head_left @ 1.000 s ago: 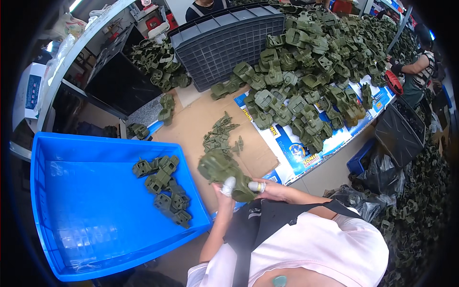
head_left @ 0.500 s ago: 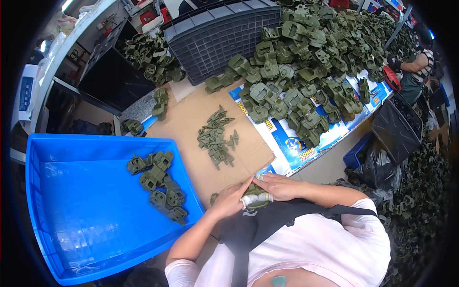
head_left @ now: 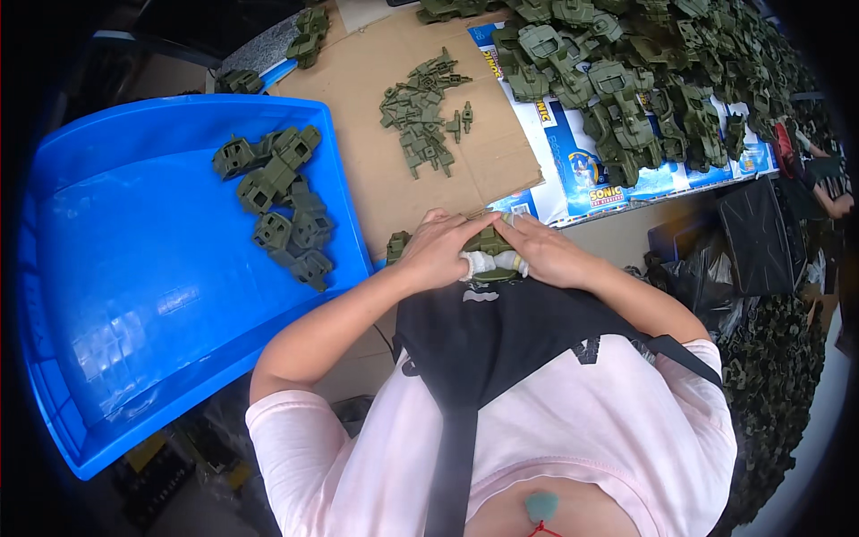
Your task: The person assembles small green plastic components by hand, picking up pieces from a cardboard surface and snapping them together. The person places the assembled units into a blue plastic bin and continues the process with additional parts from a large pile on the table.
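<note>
Close to my body, at the near edge of the cardboard, both hands are closed round an olive-green plastic toy vehicle body [head_left: 489, 240]. My left hand [head_left: 437, 251] grips its left side and my right hand [head_left: 548, 254] its right, with the index fingertips nearly meeting over its far end. White coverings wrap both thumbs, which press on the near part. Much of the toy body is hidden under the fingers. Another green piece [head_left: 398, 243] rests just left of my left hand. Beyond the hands, small green plastic parts [head_left: 420, 116] lie in a loose pile.
A large blue bin [head_left: 344, 197] on the left holds several green vehicle bodies [head_left: 277, 183]. Flattened cardboard [head_left: 358, 80] covers the work surface. Many more bodies [head_left: 617, 80] are heaped at the far right, on printed blue-and-white card. Another person's arm [head_left: 832, 201] shows at the right edge.
My view has tipped downward, so the bin, the small parts and the heap sit higher in the picture. Both hands stay closed round the toy body, with little visible shift in their grip.
</note>
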`<state>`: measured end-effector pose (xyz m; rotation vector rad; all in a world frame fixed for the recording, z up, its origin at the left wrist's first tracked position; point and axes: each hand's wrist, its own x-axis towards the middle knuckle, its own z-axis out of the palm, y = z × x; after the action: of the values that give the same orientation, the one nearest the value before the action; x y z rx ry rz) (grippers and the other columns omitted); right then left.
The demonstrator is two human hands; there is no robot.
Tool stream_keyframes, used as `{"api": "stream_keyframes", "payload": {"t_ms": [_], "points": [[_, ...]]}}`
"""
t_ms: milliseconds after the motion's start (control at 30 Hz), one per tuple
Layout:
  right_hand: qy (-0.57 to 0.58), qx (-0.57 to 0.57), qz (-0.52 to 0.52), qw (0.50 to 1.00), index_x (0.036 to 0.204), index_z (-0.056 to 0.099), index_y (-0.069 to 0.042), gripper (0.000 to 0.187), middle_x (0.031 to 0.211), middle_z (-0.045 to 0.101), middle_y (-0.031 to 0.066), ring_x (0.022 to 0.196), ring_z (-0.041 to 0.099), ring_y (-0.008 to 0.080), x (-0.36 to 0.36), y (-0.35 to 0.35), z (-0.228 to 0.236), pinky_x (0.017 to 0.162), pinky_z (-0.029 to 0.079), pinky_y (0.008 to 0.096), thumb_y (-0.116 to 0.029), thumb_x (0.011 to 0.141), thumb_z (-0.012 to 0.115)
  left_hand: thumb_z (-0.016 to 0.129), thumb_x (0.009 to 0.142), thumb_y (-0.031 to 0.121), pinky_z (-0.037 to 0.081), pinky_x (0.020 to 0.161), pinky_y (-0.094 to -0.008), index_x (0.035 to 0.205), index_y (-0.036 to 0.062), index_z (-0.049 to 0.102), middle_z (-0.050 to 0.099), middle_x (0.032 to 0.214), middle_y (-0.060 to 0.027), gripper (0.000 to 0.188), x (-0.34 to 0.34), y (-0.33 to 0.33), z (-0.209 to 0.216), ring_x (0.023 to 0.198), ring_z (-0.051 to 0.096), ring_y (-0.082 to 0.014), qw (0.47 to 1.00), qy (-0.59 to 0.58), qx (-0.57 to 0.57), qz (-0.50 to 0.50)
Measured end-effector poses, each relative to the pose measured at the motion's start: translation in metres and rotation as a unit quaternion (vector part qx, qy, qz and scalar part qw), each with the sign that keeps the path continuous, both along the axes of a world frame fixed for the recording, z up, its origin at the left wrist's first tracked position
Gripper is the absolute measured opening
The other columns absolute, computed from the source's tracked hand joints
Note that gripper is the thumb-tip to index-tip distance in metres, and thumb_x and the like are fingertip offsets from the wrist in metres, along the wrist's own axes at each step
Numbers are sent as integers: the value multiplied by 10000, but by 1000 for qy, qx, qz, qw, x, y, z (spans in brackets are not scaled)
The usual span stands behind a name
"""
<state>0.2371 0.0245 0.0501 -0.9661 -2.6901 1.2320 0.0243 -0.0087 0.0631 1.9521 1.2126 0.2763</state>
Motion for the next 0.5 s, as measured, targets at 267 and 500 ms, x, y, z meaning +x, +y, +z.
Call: {"api": "stream_keyframes", "payload": {"t_ms": [267,500], "points": [[60,-126,-49,989,1178,504,-7,497,1153,509,231,1062,498,371,-3,12,-11,915,405,382,-44,692,598,530,593,5,247,997,-413,1343,157,349,562,1071,-160,786,2,6,10,1011,515,-285,994,88,-64,-31],[98,-154,-57,981,1236,480,-51,572,1203,511,172,1129,485,288,14,33,-2,952,368,343,-174,716,684,688,691,261,238,1017,-411,1382,134,254,511,1182,-177,826,-27,-4,45,1078,496,-294,987,102,72,98]]}}
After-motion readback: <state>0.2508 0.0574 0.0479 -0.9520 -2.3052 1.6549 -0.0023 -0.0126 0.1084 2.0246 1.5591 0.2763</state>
